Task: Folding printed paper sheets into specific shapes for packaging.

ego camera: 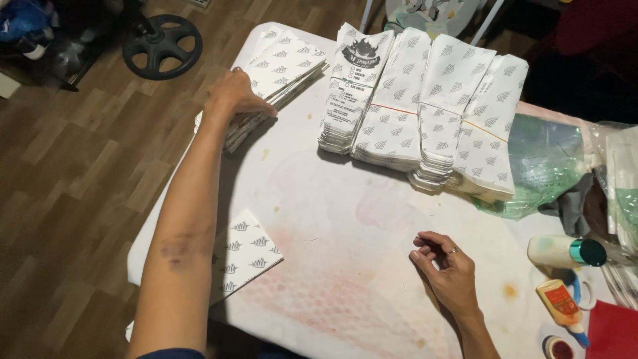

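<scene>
So here's the setup: a white, stained tabletop point(345, 219) sitting over a brown wood-plank floor point(73, 173), covered in paper bags.

The left hand point(236, 93) is stretched way out to the far left corner of the table, palm down, fingers together and curled over the near edge of a slanted stack of flat white paper bags with a grey leaf pattern point(282, 66). It looks like it's gripping or pressing that stack's edge, though I can't tell if any single bag is pinched off from the rest.

The right hand point(446, 266) rests on the table near the front right, well apart from any bags. Its fingers are loosely curled in toward the thumb, holding nothing, and there's a ring on one finger.

Other stuff around:
- Four overlapping rows of the same white patterned paper bags point(425, 100) are fanned across the back middle of the table; the leftmost row shows a black printed front.
- One single white leaf-patterned bag point(247, 256) lies flat at the near left edge, just beside the left forearm.
- To the right, a crumpled clear-greenish plastic sheet point(545, 159) lies just behind those rows.
- Near the right hand, a white bottle with a teal cap point(566, 251) lies on its side, and just in front of it lies a small orange glue bottle point(559, 302).
- A black round wheel-like base point(161, 45) sits on the floor at top left.
</scene>
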